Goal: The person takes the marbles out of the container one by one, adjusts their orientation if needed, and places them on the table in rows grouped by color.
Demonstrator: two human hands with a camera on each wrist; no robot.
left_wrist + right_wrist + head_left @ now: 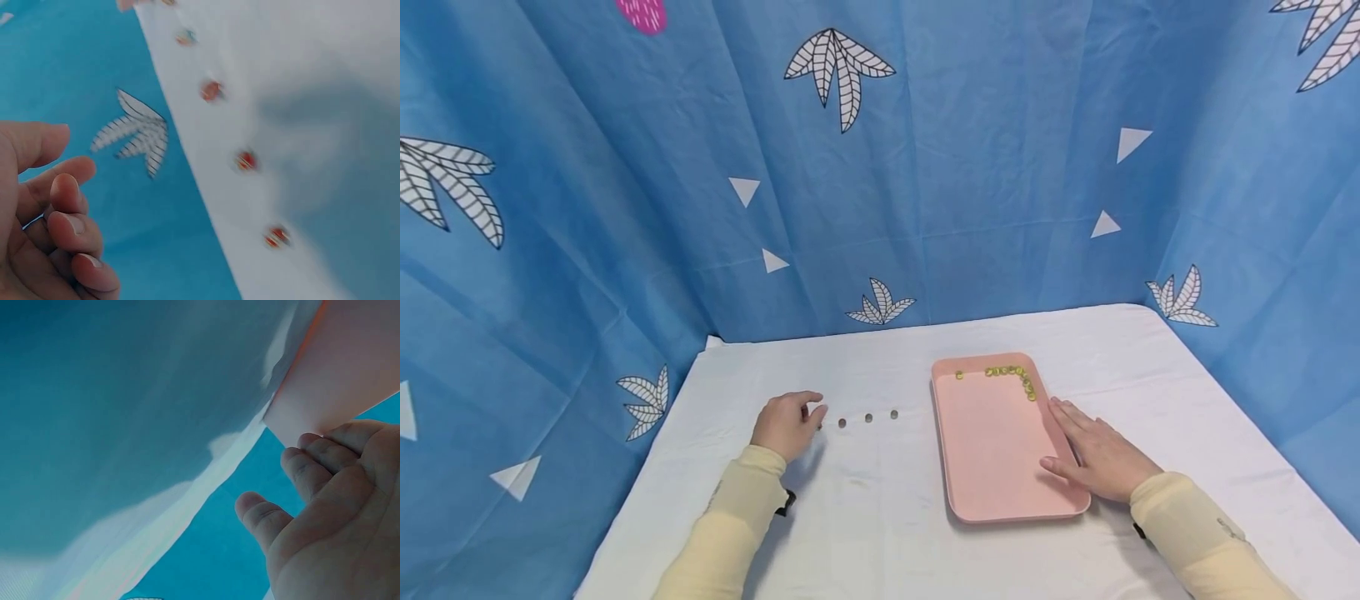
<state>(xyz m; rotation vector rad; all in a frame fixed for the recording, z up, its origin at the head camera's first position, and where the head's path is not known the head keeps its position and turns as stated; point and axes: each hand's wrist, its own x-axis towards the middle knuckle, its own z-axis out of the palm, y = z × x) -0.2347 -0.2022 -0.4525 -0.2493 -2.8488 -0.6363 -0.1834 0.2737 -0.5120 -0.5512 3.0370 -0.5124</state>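
Observation:
My left hand [787, 423] hovers over the left part of the cloth, thumb and fingers apart and loosely bent with nothing between them. Near its thumb a row of small round marbles [868, 417] stretches rightward; one is partly hidden by the hand. In the left wrist view, these marbles [245, 160] show red and orange in clear glass, slightly blurred. A pink rectangular tray [992, 450] holds several yellow-green marbles [1028, 388] along its far edge and far right corner. My right hand [1101, 454] lies on the tray's right rim, fingers straight, thumb reaching over the inside.
A white cloth [880, 492] covers the table. Blue curtains [985, 192] with leaf prints and white triangles enclose it at the back and both sides. One yellow-green marble [958, 375] sits apart near the tray's far left corner.

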